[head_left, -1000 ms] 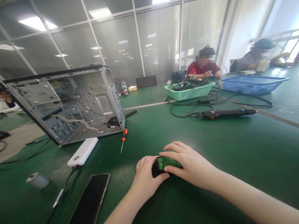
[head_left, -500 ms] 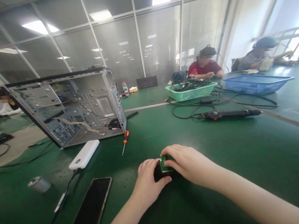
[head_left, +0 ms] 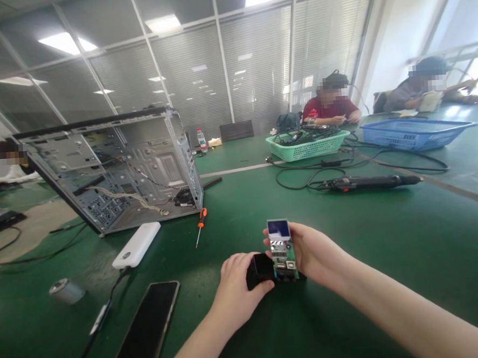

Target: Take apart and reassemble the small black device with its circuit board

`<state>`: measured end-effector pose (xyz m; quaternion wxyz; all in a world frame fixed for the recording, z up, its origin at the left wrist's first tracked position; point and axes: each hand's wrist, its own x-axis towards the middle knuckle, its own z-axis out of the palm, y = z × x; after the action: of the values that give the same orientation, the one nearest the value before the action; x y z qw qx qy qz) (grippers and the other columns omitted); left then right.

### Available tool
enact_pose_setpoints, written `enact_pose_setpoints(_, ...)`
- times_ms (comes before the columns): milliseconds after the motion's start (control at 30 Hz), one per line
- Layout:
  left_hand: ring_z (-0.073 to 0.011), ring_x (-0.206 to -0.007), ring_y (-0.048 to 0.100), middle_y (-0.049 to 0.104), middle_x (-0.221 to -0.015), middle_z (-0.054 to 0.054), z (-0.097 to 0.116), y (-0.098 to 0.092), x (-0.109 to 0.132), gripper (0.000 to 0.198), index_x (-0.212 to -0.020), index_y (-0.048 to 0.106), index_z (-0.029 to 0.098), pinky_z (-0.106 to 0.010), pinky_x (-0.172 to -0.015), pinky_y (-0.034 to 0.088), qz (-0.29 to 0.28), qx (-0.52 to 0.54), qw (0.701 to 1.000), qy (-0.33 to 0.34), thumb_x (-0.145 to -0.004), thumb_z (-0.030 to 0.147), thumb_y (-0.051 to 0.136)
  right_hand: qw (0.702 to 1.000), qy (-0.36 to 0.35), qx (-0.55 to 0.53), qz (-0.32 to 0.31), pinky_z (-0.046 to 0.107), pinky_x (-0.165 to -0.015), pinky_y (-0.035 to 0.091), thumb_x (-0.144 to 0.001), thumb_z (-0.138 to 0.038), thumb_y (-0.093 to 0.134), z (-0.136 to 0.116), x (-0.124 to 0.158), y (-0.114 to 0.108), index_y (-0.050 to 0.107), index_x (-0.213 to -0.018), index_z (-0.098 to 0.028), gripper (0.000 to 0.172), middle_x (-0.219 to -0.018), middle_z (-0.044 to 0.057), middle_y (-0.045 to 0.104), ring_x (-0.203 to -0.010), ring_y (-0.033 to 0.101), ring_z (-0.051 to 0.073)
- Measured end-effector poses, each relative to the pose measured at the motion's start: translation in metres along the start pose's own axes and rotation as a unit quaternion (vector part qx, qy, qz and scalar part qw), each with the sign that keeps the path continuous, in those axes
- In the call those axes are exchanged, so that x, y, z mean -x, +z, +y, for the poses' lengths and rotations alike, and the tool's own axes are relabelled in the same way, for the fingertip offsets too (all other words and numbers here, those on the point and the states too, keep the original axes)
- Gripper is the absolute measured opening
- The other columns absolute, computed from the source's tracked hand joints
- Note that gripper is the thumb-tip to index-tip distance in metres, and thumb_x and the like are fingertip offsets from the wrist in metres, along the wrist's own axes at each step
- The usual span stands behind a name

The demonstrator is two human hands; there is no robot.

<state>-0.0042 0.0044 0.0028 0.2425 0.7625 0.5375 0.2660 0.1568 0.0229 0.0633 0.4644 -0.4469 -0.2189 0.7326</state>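
Note:
My right hand [head_left: 314, 247] grips a green circuit board [head_left: 283, 257] by its side. The board is tilted up so that a small display screen [head_left: 278, 229] shows at its top end and metal ports at its lower end. My left hand [head_left: 237, 284] is wrapped round a small black case [head_left: 264, 266] that rests on the green table, thumb at its near side. The board's lower end overlaps the case's right side in view; whether they touch I cannot tell.
An opened computer case [head_left: 165, 167] stands at the left, an orange screwdriver [head_left: 201, 222] beside it. Nearer lie a white power bank [head_left: 136, 244], a metal cylinder [head_left: 66, 291] and a dark phone-like slab [head_left: 145, 330]. Behind are an electric screwdriver [head_left: 372, 182], a green basket [head_left: 308, 150] and a blue basket [head_left: 416, 135].
My right hand has lifted the circuit board off the black case and turned it, so its screen and ports now show. My left hand has stayed on the case.

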Motion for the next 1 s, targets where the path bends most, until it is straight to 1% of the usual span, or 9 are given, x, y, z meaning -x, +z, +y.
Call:
enact_pose_setpoints(100,-0.0292,-0.106,0.051,0.063,-0.106,-0.006,0.001,0.0,0.0,0.038,-0.106,0.06,0.024,-0.045,-0.093,0.038,-0.003,0.0,1.0,0.001,-0.069,0.025,0.071,0.999,0.019,-0.037,0.009,0.025,-0.058,0.049,-0.091,-0.015,0.036,0.002,-0.002,-0.002,0.055,-0.09,-0.012,0.02,-0.074,0.005,0.061,-0.058,0.057,0.013)
enact_pose_setpoints(233,-0.0291,-0.105,0.051,0.063,-0.106,-0.005,0.0,0.0,0.0,0.037,-0.106,0.059,0.024,-0.045,-0.093,0.037,-0.004,-0.001,1.0,0.005,-0.071,0.023,0.07,0.997,0.034,-0.073,-0.003,0.024,-0.055,0.049,-0.09,-0.012,0.035,-0.002,-0.001,-0.003,0.054,-0.092,-0.012,0.019,-0.073,0.004,0.06,-0.055,0.056,0.012)
enact_pose_setpoints(333,-0.0292,-0.105,0.051,0.063,-0.107,-0.005,-0.001,0.0,0.0,0.038,-0.107,0.059,0.025,-0.046,-0.093,0.037,-0.004,-0.001,1.0,0.014,-0.071,0.023,0.07,0.995,0.044,-0.085,-0.004,0.024,-0.055,0.048,-0.088,-0.013,0.034,-0.005,0.002,-0.002,0.053,-0.094,-0.012,0.019,-0.071,0.003,0.057,-0.055,0.055,0.012)
enact_pose_setpoints(400,-0.0293,-0.106,0.051,0.063,-0.107,-0.005,-0.002,0.0,0.0,0.038,-0.107,0.059,0.025,-0.046,-0.093,0.037,-0.004,-0.001,1.0,0.016,-0.071,0.024,0.07,0.995,0.044,-0.088,0.003,0.025,-0.057,0.048,-0.088,-0.016,0.031,-0.007,0.004,-0.002,0.051,-0.096,-0.013,0.022,-0.07,0.003,0.055,-0.055,0.054,0.013)
enact_pose_setpoints(533,-0.0295,-0.107,0.051,0.063,-0.109,-0.006,-0.002,0.0,0.0,0.04,-0.108,0.06,0.025,-0.046,-0.095,0.037,0.001,0.004,1.0,0.014,-0.07,0.024,0.07,0.997,0.037,-0.074,0.0,0.031,-0.06,0.05,-0.088,-0.028,0.02,-0.012,0.008,-0.001,0.048,-0.097,-0.014,0.032,-0.076,0.007,0.056,-0.061,0.056,0.018)
enact_pose_setpoints(600,-0.0297,-0.108,0.051,0.063,-0.109,-0.006,-0.002,0.001,0.0,0.04,-0.108,0.06,0.025,-0.046,-0.095,0.037,0.004,0.006,1.0,0.008,-0.07,0.024,0.07,0.998,0.039,-0.058,-0.004,0.032,-0.061,0.05,-0.087,-0.026,0.021,-0.014,0.008,0.001,0.047,-0.096,-0.014,0.031,-0.08,0.009,0.057,-0.064,0.057,0.019)
enact_pose_setpoints(733,-0.0301,-0.109,0.051,0.063,-0.11,-0.006,-0.002,0.0,0.0,0.039,-0.108,0.061,0.025,-0.046,-0.095,0.037,0.003,0.01,1.0,-0.001,-0.07,0.025,0.07,0.999,0.014,-0.032,0.007,0.027,-0.064,0.048,-0.09,-0.02,0.025,-0.013,0.009,0.004,0.044,-0.094,-0.016,0.02,-0.08,0.005,0.054,-0.063,0.054,0.015)
enact_pose_setpoints(833,-0.0302,-0.11,0.05,0.063,-0.111,-0.006,-0.001,0.0,0.0,0.039,-0.108,0.061,0.026,-0.046,-0.096,0.037,0.001,0.011,1.0,0.0,-0.07,0.025,0.07,1.0,-0.016,-0.021,-0.006,0.024,-0.062,0.046,-0.095,-0.022,0.026,-0.009,0.01,0.006,0.046,-0.095,-0.016,0.021,-0.082,0.004,0.055,-0.064,0.052,0.015)
enact_pose_setpoints(1000,-0.0308,-0.112,0.049,0.062,-0.112,-0.007,0.0,-0.001,0.0,0.04,-0.109,0.061,0.025,-0.047,-0.097,0.035,-0.003,0.012,1.0,-0.016,-0.069,0.024,0.07,0.999,-0.019,-0.008,-0.041,0.023,-0.062,0.044,-0.098,-0.027,0.026,-0.003,0.01,0.005,0.047,-0.099,-0.016,0.023,-0.083,0.004,0.055,-0.066,0.052,0.015)
